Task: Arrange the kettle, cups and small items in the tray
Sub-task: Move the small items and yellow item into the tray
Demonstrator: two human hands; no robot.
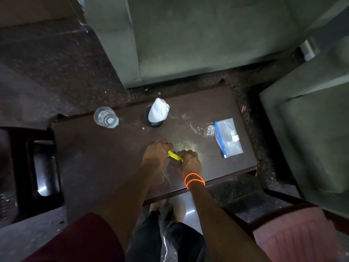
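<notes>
Both hands meet over the middle of a dark brown low table [94,159]. My left hand [155,153] and my right hand [188,160] are each closed on one end of a small yellow strip [175,155], held just above the tabletop. An orange beaded band circles my right wrist. At the table's far edge stands a clear drinking glass [105,117]. Right of it is a dark cup [154,121] with white crumpled paper [158,110] stuck in it. A clear zip bag with a blue seal [228,138] lies flat at the right. No kettle is visible.
A dark tray-like stand [44,167] sits on the floor left of the table. Grey-green sofa pieces [207,40] stand behind and to the right. A pink cushioned seat [294,235] is at lower right. White smears and crumbs mark the tabletop.
</notes>
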